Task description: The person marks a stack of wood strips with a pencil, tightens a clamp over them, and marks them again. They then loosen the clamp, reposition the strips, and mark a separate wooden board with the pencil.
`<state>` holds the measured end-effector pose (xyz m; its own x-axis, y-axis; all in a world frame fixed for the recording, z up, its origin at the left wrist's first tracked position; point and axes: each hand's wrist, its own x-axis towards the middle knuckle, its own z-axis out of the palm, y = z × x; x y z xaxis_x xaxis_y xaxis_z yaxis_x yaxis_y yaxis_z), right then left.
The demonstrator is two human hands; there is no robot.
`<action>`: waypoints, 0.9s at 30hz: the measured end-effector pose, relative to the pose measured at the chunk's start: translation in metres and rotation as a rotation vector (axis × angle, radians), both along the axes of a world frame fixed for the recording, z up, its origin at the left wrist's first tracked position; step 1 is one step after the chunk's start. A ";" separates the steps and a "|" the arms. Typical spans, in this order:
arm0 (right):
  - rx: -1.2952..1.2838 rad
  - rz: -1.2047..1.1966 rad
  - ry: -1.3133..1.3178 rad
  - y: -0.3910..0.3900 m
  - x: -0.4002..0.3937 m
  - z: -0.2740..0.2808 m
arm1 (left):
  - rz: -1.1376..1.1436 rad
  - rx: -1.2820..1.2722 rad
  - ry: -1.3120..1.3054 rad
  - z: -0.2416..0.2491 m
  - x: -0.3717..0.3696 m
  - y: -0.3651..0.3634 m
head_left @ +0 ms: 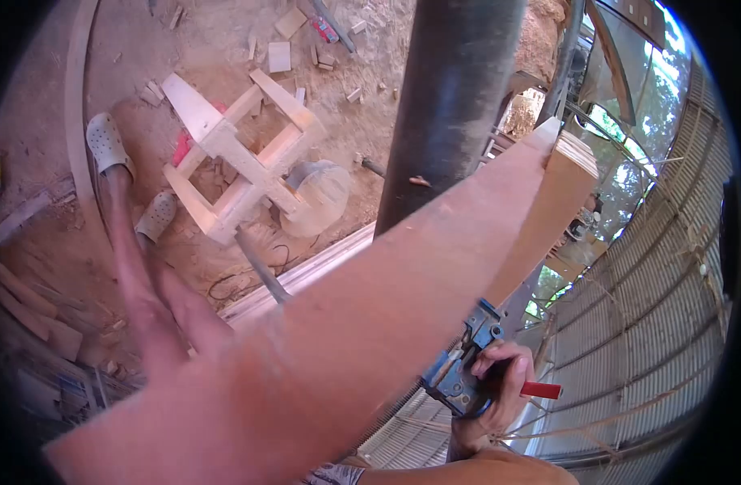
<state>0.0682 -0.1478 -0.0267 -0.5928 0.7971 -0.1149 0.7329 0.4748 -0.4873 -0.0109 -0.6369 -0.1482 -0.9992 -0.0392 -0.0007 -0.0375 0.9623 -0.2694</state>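
Note:
A broad, smooth wooden board (370, 299) fills the middle of the head view, slanting from the lower left to a narrow end at the upper right. By its lower right edge, my right hand (504, 384) is closed around a blue metal tool (451, 376) with bolts and black parts; its exact kind does not show. A short red stick (542, 390) juts out to the right of this hand. Behind the board's far end is a second, thicker piece of wood (548, 210). My left hand is out of sight.
A wooden stool-like frame (245, 170) lies on the dusty ground beside a round log piece (318, 198). Legs in pale clogs (108, 141) are at left. A thick dark post (447, 105) rises behind the board. Wood offcuts (280, 56) are scattered about; corrugated sheeting (637, 331) lines the right.

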 end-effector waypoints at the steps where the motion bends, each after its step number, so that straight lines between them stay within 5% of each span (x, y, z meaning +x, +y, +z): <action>1: -0.004 0.011 -0.007 0.000 0.000 0.000 | -0.001 -0.001 0.013 0.002 0.000 0.001; 11: -0.099 0.055 0.172 0.008 0.003 0.000 | 0.097 0.160 0.159 0.048 -0.030 0.057; 17: 0.184 0.210 0.231 0.016 0.005 0.010 | 0.254 0.377 -0.052 0.115 -0.050 0.107; 19: 0.316 0.186 0.293 0.013 0.004 0.019 | 0.098 0.386 0.040 0.098 -0.047 0.085; 23: 0.371 0.062 0.405 -0.006 0.027 0.041 | 0.066 0.761 -0.203 0.130 -0.060 0.071; 25: 0.253 -0.112 0.543 -0.023 0.053 0.047 | -0.075 0.841 -0.246 0.146 -0.061 0.078; 27: 0.043 -0.381 0.406 -0.030 0.102 0.041 | -0.120 0.903 -0.305 0.186 -0.059 0.113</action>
<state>0.1698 -0.1778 0.0140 -0.2520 0.9625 0.1001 0.6144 0.2391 -0.7519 -0.0698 -0.5236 0.0383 -0.9485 0.2056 -0.2410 0.0235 0.8044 0.5937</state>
